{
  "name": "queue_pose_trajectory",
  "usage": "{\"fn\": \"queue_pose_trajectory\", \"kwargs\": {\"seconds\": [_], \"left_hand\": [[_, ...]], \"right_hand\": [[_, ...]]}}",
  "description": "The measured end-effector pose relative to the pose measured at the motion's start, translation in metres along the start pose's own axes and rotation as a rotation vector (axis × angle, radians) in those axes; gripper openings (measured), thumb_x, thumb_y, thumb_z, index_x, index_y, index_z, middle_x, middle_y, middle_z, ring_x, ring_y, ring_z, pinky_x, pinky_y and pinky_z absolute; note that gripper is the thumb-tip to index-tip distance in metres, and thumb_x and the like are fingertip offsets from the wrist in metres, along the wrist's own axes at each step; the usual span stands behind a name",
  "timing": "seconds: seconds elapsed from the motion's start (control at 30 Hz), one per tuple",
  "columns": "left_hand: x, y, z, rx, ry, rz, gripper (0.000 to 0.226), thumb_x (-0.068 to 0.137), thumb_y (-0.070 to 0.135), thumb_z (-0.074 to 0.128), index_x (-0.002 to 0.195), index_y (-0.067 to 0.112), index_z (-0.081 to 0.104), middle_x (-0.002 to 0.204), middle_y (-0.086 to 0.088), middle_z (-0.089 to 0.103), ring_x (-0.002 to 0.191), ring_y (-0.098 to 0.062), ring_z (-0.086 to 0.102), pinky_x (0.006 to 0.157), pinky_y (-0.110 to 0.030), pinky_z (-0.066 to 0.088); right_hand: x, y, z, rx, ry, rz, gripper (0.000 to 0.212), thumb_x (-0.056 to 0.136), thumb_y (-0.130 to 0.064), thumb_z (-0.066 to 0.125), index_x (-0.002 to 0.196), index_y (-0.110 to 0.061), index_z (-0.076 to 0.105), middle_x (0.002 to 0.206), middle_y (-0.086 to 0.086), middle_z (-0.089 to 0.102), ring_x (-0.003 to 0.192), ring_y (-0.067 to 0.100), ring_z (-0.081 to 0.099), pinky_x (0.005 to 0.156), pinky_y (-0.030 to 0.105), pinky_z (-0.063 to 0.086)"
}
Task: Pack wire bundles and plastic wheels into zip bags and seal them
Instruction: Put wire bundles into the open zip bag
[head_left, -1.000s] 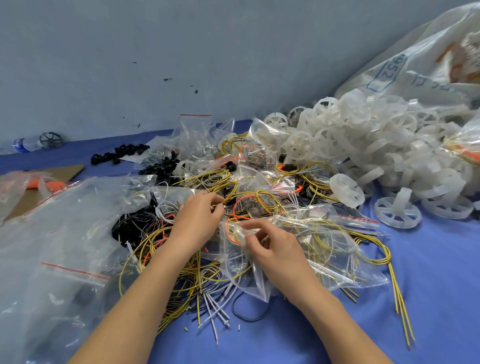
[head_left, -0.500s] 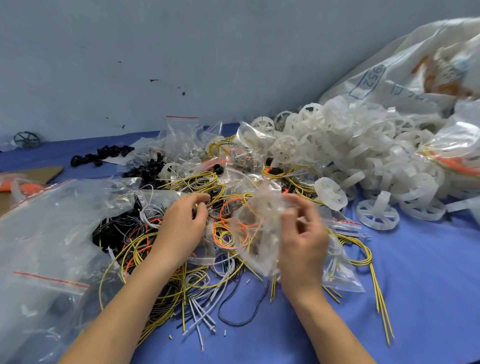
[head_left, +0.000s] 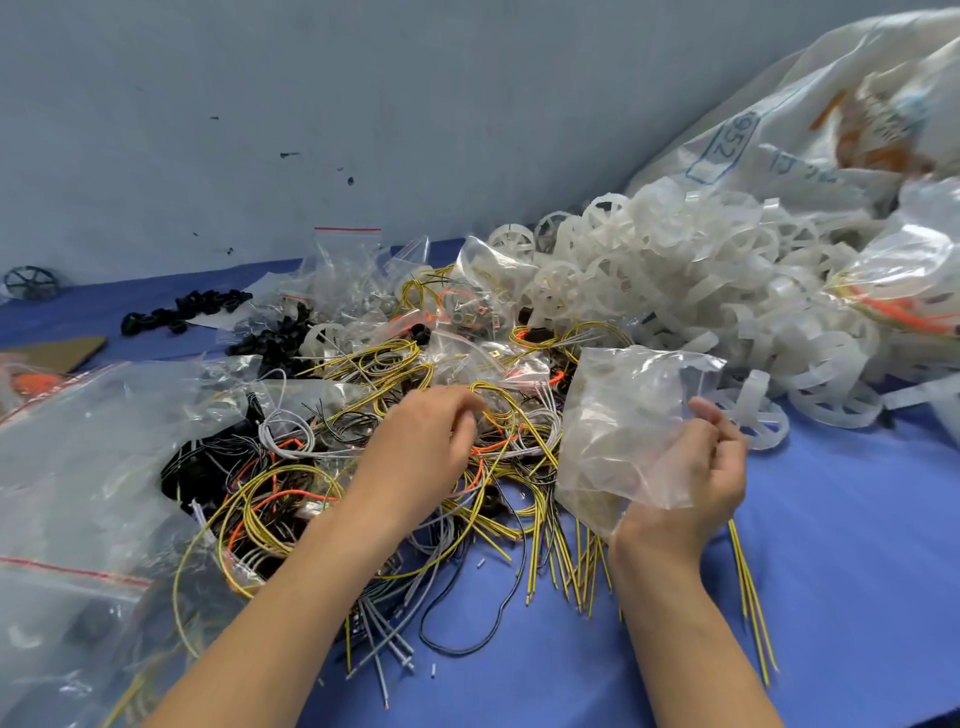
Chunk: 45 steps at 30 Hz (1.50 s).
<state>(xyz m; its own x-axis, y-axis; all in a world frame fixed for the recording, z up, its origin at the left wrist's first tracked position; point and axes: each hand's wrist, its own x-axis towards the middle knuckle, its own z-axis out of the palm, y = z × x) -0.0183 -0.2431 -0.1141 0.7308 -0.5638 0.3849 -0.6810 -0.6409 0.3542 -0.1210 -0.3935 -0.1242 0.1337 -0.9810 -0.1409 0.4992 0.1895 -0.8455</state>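
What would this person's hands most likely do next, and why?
Probably the left hand lifts one yellow wire bundle toward the zip bag: the right hand holds that bag raised beside the pile, while the left fingers sit among the wires.

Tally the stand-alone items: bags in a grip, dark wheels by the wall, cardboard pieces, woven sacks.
Clear bag, in the right hand's grip: 1
Dark wheel: 1
Cardboard piece: 1
Woven sack: 1
Total: 4
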Motion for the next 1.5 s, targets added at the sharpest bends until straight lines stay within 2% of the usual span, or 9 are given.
{"fn": "queue_pose_trajectory", "kwargs": {"seconds": [0.1,0.43,0.6,0.77,1.0,1.17,1.27,1.37,1.5], "left_hand": [[-0.004,-0.007,0.002,0.111,-0.106,0.037,0.026,0.1,0.02,0.045,0.119,0.024,0.063,0.118,0.009,0.064,0.109,-0.015,0.053,0.097,-0.036,0.043],[-0.014,-0.024,-0.013,0.365,-0.154,0.091,0.029,0.101,0.03,0.04,0.121,0.028,0.061,0.111,0.013,0.063,0.104,-0.011,0.055,0.093,-0.031,0.043],[0.002,-0.006,-0.016,0.181,-0.032,0.091,0.025,0.1,0.027,0.045,0.116,0.024,0.064,0.106,0.01,0.065,0.099,-0.012,0.057,0.09,-0.032,0.047],[0.053,0.028,0.002,-0.016,-0.085,0.115,0.027,0.101,0.023,0.045,0.121,0.021,0.063,0.119,0.004,0.065,0.11,-0.014,0.058,0.094,-0.036,0.051],[0.098,0.057,0.051,0.511,-0.352,0.153,0.023,0.095,0.016,0.051,0.116,0.011,0.059,0.121,-0.012,0.053,0.117,-0.032,0.048,0.094,-0.042,0.039],[0.106,0.063,0.058,0.632,-0.401,0.105,0.031,0.095,0.021,0.057,0.125,0.015,0.055,0.13,-0.011,0.05,0.124,-0.03,0.044,0.101,-0.044,0.035],[0.102,0.06,0.049,0.424,-0.337,0.028,0.019,0.096,0.022,0.051,0.104,0.011,0.064,0.109,-0.012,0.06,0.106,-0.031,0.054,0.089,-0.042,0.043],[0.096,0.05,0.026,-0.181,-0.244,-0.196,0.035,0.1,0.029,0.047,0.083,0.005,0.065,0.07,-0.006,0.057,0.062,-0.016,0.053,0.058,-0.029,0.044],[0.086,0.033,-0.025,-0.543,-0.071,-0.281,0.029,0.099,0.036,0.05,0.094,0.014,0.068,0.086,-0.007,0.069,0.075,-0.016,0.058,0.07,-0.033,0.045]], "right_hand": [[0.0,0.0,0.0,0.012,-0.002,0.003,0.029,0.094,-0.006,0.045,0.086,-0.026,0.063,0.06,-0.015,0.051,0.049,-0.001,0.044,0.049,0.012,0.038],[-0.002,0.0,-0.002,-0.007,-0.04,-0.05,0.028,0.094,-0.009,0.045,0.088,-0.028,0.063,0.061,-0.015,0.051,0.05,0.0,0.043,0.047,0.011,0.037],[0.001,0.001,-0.003,0.009,0.014,-0.07,0.027,0.093,-0.012,0.044,0.087,-0.03,0.062,0.078,-0.005,0.053,0.061,0.003,0.048,0.051,0.012,0.04],[0.001,0.002,-0.005,0.003,0.003,-0.062,0.027,0.094,-0.008,0.039,0.08,-0.025,0.054,0.054,-0.016,0.046,0.049,0.0,0.04,0.045,0.013,0.034],[0.004,0.007,-0.005,0.013,-0.001,-0.054,0.025,0.093,-0.006,0.039,0.078,-0.021,0.052,0.05,-0.02,0.05,0.048,-0.001,0.043,0.046,0.01,0.035],[0.004,0.009,-0.005,-0.007,-0.025,-0.024,0.028,0.093,-0.006,0.04,0.077,-0.025,0.053,0.052,-0.018,0.048,0.05,0.001,0.042,0.047,0.012,0.035],[0.002,0.007,-0.003,-0.013,-0.051,-0.033,0.029,0.093,-0.005,0.04,0.076,-0.026,0.053,0.054,-0.016,0.048,0.051,0.004,0.041,0.048,0.016,0.035],[-0.004,0.005,-0.003,-0.029,-0.108,-0.058,0.029,0.093,-0.007,0.04,0.079,-0.028,0.054,0.057,-0.015,0.047,0.054,0.009,0.039,0.051,0.025,0.034],[-0.019,0.005,-0.004,-0.103,-0.274,-0.168,0.026,0.091,-0.019,0.04,0.081,-0.037,0.057,0.06,-0.016,0.047,0.052,0.007,0.036,0.047,0.025,0.033]]}}
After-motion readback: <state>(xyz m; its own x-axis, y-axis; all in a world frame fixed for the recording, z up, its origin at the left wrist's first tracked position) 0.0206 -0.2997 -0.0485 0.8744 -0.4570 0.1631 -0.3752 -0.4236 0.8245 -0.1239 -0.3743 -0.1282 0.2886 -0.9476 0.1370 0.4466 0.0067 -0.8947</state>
